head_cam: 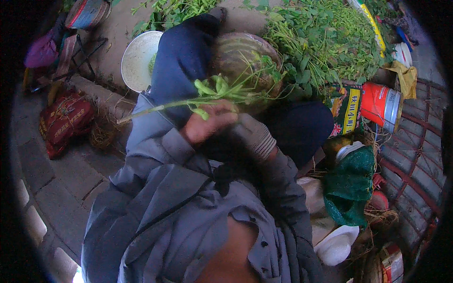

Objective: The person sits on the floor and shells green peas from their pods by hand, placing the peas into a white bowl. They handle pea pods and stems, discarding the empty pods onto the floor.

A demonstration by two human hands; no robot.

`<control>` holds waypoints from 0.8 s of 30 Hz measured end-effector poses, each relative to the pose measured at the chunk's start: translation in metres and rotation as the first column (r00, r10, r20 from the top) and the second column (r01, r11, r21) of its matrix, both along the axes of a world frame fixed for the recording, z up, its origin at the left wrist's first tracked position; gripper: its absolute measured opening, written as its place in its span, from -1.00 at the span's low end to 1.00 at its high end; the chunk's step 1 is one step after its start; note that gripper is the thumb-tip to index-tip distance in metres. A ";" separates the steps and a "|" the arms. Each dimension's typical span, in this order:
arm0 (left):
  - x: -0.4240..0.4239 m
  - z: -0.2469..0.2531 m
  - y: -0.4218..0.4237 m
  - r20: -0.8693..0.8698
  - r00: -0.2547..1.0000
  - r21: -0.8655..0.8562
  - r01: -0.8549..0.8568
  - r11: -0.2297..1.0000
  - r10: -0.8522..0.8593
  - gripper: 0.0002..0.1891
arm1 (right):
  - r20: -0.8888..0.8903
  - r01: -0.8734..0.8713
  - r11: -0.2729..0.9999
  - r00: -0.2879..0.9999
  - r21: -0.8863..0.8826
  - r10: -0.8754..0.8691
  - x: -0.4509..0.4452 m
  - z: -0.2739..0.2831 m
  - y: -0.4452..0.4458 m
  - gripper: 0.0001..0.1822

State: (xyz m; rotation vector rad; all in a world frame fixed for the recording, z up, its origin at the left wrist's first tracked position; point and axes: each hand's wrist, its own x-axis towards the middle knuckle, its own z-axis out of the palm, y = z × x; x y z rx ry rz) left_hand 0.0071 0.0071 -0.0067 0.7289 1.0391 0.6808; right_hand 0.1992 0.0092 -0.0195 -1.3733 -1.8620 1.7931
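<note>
A cut green bean plant stalk (170, 103) with several plump pods (221, 86) lies across my lap, its pale stem end pointing left. My bare left hand (212, 118) is at the stalk, with the stem passing over its fingers. Against it, my right hand (253, 134) wears a light knitted glove; it is blurred and its fingertips are hidden. Beyond both hands stands a round, worn basin (244, 53), partly under the plant's leafy end. A white bowl (136, 62), with some green stuff inside, is left of my leg.
Heaped bean plants (318, 42) lie beyond and to the right. A red tin (378, 104), a green mesh sack (348, 187) and a metal grille (410, 155) are at the right. At left are a dark red bag (67, 122) and a folding stool (67, 56).
</note>
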 end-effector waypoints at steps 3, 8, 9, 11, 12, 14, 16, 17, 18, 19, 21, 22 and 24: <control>-0.002 -0.004 0.002 -0.052 0.997 0.087 0.061 0.994 -0.056 -0.78 | -0.196 0.120 0.977 0.968 -0.174 -0.154 -0.002 0.003 -0.001 -0.84; -0.009 0.002 0.005 0.096 0.992 -0.103 0.092 0.990 -0.082 -0.77 | -0.202 -0.088 0.806 0.947 0.585 0.249 -0.002 0.003 0.005 -0.85; -0.010 -0.001 0.004 0.161 0.984 -0.147 0.093 0.985 -0.069 -0.77 | -0.210 -0.088 0.831 0.948 0.550 0.239 -0.002 0.005 0.005 -0.83; -0.012 0.000 0.004 0.238 0.970 -0.208 0.102 0.973 -0.051 -0.77 | -0.230 -0.085 0.820 0.939 0.567 0.256 -0.003 0.007 0.006 -0.85; -0.013 0.004 0.005 0.249 0.967 -0.227 0.104 0.968 -0.046 -0.77 | -0.241 -0.084 0.815 0.933 0.574 0.266 -0.004 0.009 0.007 -0.86; -0.015 0.005 0.005 0.303 0.951 -0.245 0.137 0.960 -0.059 -0.77 | -0.298 -0.048 0.833 0.921 0.551 0.250 -0.009 0.016 0.008 -0.88; -0.020 -0.001 0.006 0.387 0.917 -0.235 0.202 0.951 -0.100 -0.77 | -0.326 -0.035 0.877 0.921 0.480 0.215 -0.010 0.018 0.007 -0.87; -0.018 0.000 0.005 0.294 0.948 -0.174 0.182 0.968 -0.125 -0.78 | -0.325 -0.040 0.909 0.927 0.416 0.190 -0.008 0.019 0.006 -0.85; -0.014 0.001 0.005 0.197 0.970 -0.110 0.168 0.980 -0.144 -0.79 | -0.328 -0.019 0.955 0.937 0.294 0.120 -0.006 0.017 0.005 -0.83; -0.011 0.001 0.006 0.097 0.983 -0.044 0.159 0.986 -0.155 -0.80 | -0.324 0.013 0.986 0.945 0.169 0.043 -0.005 0.016 0.004 -0.81; -0.007 -0.002 0.007 0.008 0.979 0.105 0.202 0.974 -0.204 -0.82 | -0.261 0.139 0.969 0.946 -0.203 -0.191 -0.005 0.010 0.001 -0.76; -0.006 -0.003 0.007 0.005 0.978 0.107 0.205 0.973 -0.207 -0.82 | -0.248 0.142 0.958 0.947 -0.249 -0.205 -0.005 0.009 0.001 -0.74; -0.007 -0.004 0.005 0.042 0.980 0.038 0.191 0.981 -0.193 -0.81 | -0.219 0.148 0.930 0.948 -0.338 -0.230 -0.005 0.007 0.002 -0.69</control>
